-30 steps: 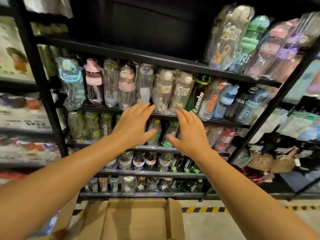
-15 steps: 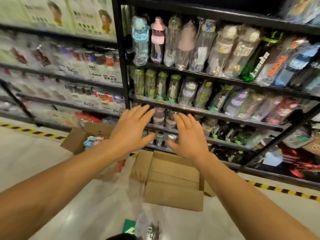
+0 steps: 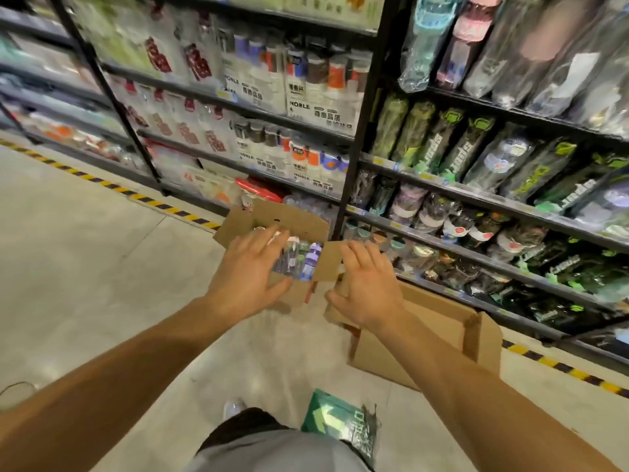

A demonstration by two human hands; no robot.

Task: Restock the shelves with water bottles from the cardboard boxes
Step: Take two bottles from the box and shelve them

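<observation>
Both forearms are bare from the lower corners of the frame up to the wrists, with no sleeve, watch, band or ring showing on them. The left hand [image 3: 245,270] and right hand [image 3: 369,287], near the middle of the frame, wear no gloves. At bottom centre there is a light grey garment [image 3: 282,453], with a dark, near-black garment [image 3: 243,425] just above it. Beside that, a pale shoe [image 3: 233,407] tip shows on the floor.

"NOBLE" stands in dark print on the white boxed bottle packs [image 3: 299,107] on the far left shelves; other lettering there is too blurred to read.
</observation>
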